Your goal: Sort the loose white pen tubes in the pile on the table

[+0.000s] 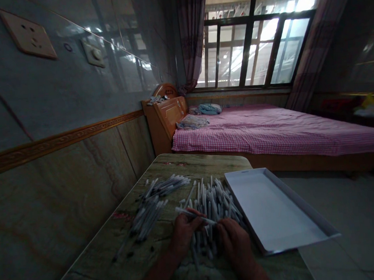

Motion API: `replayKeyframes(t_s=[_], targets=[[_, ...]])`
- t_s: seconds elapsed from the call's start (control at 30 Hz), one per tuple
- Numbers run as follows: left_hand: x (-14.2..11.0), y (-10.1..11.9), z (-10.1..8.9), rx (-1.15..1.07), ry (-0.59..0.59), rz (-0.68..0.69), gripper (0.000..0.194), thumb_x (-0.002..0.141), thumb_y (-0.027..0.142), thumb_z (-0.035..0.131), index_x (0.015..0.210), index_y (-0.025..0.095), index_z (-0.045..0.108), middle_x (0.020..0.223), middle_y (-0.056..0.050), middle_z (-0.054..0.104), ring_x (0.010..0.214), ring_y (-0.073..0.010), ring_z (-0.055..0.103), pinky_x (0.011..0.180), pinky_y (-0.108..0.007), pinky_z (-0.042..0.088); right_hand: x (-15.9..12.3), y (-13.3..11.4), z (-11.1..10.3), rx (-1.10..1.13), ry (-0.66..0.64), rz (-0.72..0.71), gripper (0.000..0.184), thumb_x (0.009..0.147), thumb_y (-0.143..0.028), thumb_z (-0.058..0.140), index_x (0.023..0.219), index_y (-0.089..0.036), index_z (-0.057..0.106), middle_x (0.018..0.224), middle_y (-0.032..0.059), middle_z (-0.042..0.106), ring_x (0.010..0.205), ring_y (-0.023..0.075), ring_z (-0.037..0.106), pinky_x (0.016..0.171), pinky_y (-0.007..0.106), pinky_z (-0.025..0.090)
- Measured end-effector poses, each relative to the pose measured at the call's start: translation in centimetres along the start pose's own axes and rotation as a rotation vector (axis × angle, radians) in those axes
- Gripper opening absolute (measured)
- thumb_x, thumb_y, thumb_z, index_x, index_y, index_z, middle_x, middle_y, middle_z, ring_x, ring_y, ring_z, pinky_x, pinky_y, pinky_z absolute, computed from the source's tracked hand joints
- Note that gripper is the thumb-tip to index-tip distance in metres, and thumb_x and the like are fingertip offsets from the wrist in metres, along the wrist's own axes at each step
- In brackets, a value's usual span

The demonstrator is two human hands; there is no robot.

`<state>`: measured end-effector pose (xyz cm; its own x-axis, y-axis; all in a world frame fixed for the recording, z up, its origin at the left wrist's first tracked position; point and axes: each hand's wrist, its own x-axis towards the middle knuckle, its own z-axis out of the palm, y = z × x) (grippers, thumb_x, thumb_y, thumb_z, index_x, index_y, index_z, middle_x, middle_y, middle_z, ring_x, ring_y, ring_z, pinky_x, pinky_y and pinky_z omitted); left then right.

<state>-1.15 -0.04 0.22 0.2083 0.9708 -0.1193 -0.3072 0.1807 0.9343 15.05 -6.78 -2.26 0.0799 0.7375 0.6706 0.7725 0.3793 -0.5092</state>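
Between my two hands a whitish, translucent pen (193, 213) is held slantwise above the table. My left hand (185, 230) pinches its middle, with the far-left end sticking out past the fingers. At the other end, the fingers of my right hand (232, 236) close on the tip, which they partly hide. Under and behind the hands lies a heap of similar pens (211, 198). To the left are more pens in two bunches, an upper one (171, 184) and a lower one (147, 216), some with dark ends.
A shallow white tray (270, 211) stands at the right of the marbled table (120, 279), overhanging its edge. Small dark bits (130, 254) lie near the left pens. A tiled wall (65, 201) borders the left side. Beyond is a bed (254, 130) under a window.
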Motion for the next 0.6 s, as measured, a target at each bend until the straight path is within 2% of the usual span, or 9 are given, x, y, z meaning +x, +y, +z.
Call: replayKeyframes(t_s=[0.2,0.33,0.47,0.6], targets=[[-0.14,0.37,0.26,-0.036,0.011,0.007,0.048,0.043,0.048,0.090,0.065,0.016,0.062,0.065,-0.004,0.076,0.056,-0.0194,0.071,0.048,-0.025,0.052,-0.04,-0.03,-0.26,0.060,0.012,-0.006,0.016,0.097,-0.026,0.049,0.092,-0.023,0.064,0.081,0.0014,0.066,0.075,0.0152,0.065,0.070,0.023,0.049],[-0.20,0.52,0.27,-0.037,0.010,0.015,0.047,0.044,0.048,0.090,0.065,0.016,0.063,0.064,-0.004,0.076,0.056,-0.0184,0.070,0.049,-0.024,0.052,0.17,-0.67,-0.48,0.058,-0.019,0.041,0.019,0.099,-0.027,0.046,0.098,-0.023,0.065,0.087,0.0020,0.068,0.080,0.0152,0.066,0.072,0.023,0.049],[-0.15,0.34,0.23,-0.035,0.009,0.009,0.047,0.044,0.047,0.090,0.066,0.016,0.063,0.065,-0.004,0.076,0.056,-0.0187,0.070,0.049,-0.025,0.052,0.19,-0.66,-0.28,0.002,-0.006,0.040,0.028,0.100,-0.029,0.041,0.086,-0.023,0.064,0.078,0.0011,0.067,0.071,0.0152,0.065,0.066,0.024,0.047],[0.02,0.08,0.11,-0.008,0.006,0.016,0.045,0.046,0.046,0.090,0.066,0.016,0.063,0.066,-0.004,0.076,0.057,-0.0195,0.071,0.048,-0.025,0.052,0.01,-0.14,-0.12,0.029,-0.004,0.027,0.020,0.097,-0.026,0.047,0.090,-0.022,0.065,0.081,0.0018,0.068,0.075,0.0155,0.066,0.069,0.024,0.049]])
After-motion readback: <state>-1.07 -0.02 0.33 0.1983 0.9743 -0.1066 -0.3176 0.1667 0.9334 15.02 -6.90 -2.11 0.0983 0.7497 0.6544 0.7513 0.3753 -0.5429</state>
